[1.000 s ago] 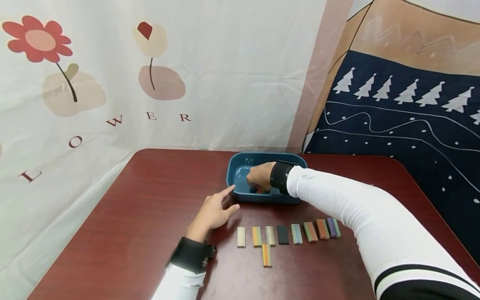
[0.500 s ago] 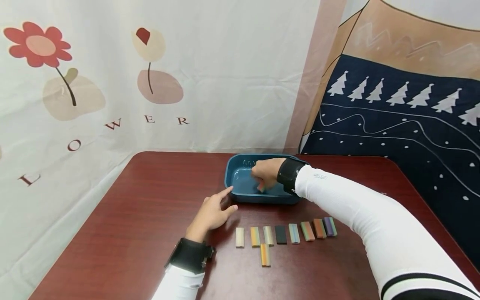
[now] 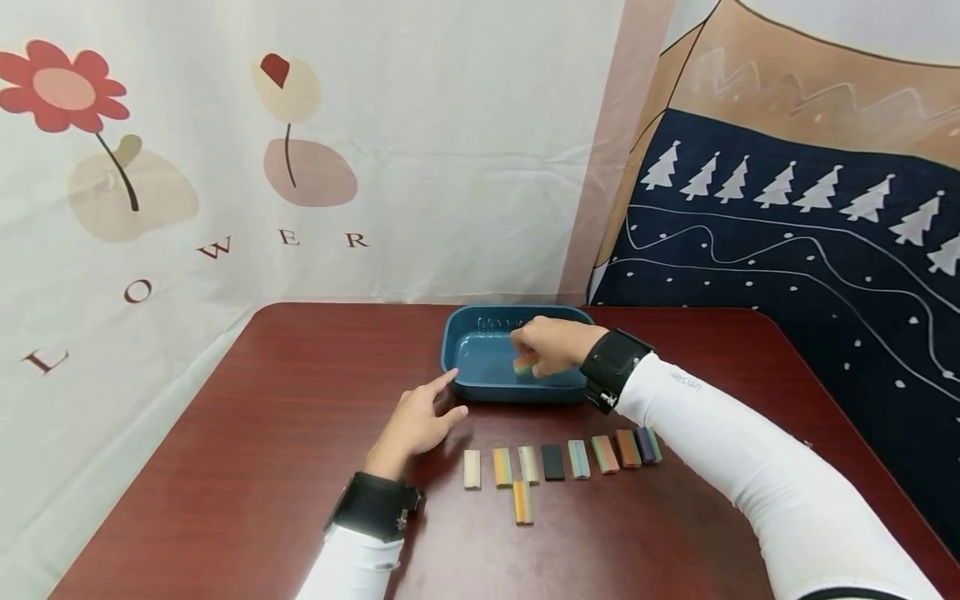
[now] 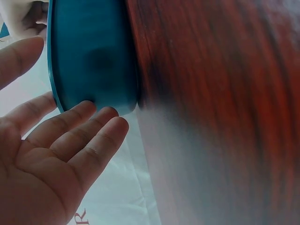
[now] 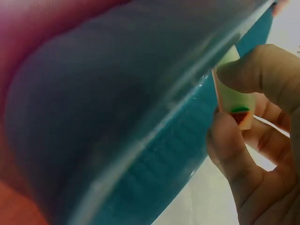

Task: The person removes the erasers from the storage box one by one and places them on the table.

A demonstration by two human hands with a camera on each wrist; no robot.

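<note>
My right hand (image 3: 558,343) is over the blue plastic basin (image 3: 517,392), holding a small green-and-orange block (image 3: 525,364) between thumb and fingers. Seen from the right wrist, the block (image 5: 235,91) has a pale green face and a little red-and-green picture near one end. My left hand (image 3: 412,421) lies at the basin's near left corner with its fingers extended. In the left wrist view, its fingertips touch the outside of the basin (image 4: 96,47).
Several small striped blocks lie in a row in front of the basin, from a cream one (image 3: 472,469) to a purple-and-green one (image 3: 648,445), with a black one (image 3: 552,462) between. A yellow-and-orange block (image 3: 522,502) lies nearer. Behind the table (image 3: 300,375) hangs a printed cloth (image 3: 465,167).
My right hand has risen from low inside the basin and shifted right, bringing the block into clearer sight. My left hand keeps its place at the basin. The head view has turned slightly right.
</note>
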